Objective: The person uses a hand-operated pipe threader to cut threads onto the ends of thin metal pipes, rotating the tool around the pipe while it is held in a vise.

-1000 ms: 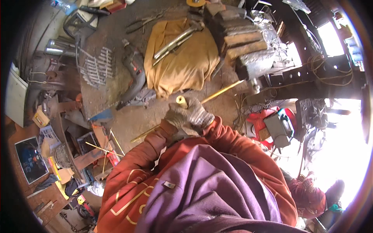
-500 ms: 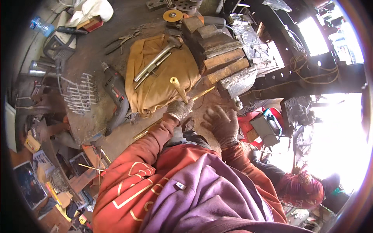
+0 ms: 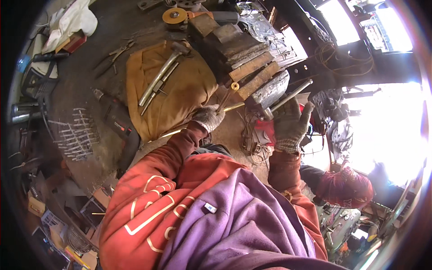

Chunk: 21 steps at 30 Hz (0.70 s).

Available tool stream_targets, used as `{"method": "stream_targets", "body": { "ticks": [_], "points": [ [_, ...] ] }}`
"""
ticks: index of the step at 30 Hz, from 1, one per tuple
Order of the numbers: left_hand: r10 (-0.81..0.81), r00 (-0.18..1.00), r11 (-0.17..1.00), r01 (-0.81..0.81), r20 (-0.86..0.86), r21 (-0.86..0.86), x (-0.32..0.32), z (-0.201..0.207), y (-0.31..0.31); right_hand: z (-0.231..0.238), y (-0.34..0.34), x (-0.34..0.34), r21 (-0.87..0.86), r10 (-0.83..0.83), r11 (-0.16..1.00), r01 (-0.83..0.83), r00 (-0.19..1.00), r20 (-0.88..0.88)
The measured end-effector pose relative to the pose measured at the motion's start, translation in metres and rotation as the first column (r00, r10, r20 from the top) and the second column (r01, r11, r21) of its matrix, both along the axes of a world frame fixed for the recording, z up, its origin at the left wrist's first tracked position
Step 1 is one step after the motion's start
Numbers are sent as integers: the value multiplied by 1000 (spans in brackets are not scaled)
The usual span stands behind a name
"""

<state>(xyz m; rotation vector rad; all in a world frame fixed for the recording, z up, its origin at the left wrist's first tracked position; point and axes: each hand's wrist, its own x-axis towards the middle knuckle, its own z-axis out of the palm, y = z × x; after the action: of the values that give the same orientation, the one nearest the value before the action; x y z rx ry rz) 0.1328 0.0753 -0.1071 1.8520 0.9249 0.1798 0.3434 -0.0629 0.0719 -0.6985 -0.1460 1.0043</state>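
Note:
My left hand (image 3: 208,118), in a grey knit glove, is closed round a thin yellow metal rod (image 3: 234,107) and a tapered tube with a ring-shaped end (image 3: 235,86). That end stands close to the wooden pads (image 3: 258,80) of a heavy bench vise (image 3: 271,89). My right hand (image 3: 289,126), also gloved, is raised at the vise's handle bar (image 3: 294,95), fingers stretched and thumb apart. Whether its fingertips touch the bar is unclear. A brown cloth (image 3: 184,90) left of the vise carries a hammer (image 3: 159,72) and a slim metal tool (image 3: 158,89).
On the bench lie a power drill (image 3: 118,119), pliers (image 3: 118,55), a rack of metal pieces (image 3: 76,135) and a grinder with a yellow disc (image 3: 174,15). Coiled cable (image 3: 256,144) hangs below the vise. Another person (image 3: 344,186) sits low at the right.
My right hand has moved up and right to the vise handle, whose bar now sticks out rightward. The tapered tube in my left hand has swung right, toward the vise. The whole view has shifted.

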Motion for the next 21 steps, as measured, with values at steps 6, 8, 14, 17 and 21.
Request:
{"method": "stream_targets", "body": {
  "ticks": [6,8,14,17,21],
  "points": [
    [-20,997,996,27,-80,86,-3,0,2,28,0,-40,-301,-100,858,416,711,696],
    [-2,992,997,11,-123,74,-3,9,6,40,0,-60,-211,-172,861,463,656,735],
    [38,989,989,-16,-142,150,-3,-22,9,93,3,-83,-194,247,961,195,-300,921],
    [44,977,999,-42,-211,16,17,33,13,87,-3,-87,-299,349,937,181,-447,824],
    [63,992,997,-58,-107,46,23,-48,16,75,-1,-97,-469,343,883,-14,-662,667]
  ]
}}
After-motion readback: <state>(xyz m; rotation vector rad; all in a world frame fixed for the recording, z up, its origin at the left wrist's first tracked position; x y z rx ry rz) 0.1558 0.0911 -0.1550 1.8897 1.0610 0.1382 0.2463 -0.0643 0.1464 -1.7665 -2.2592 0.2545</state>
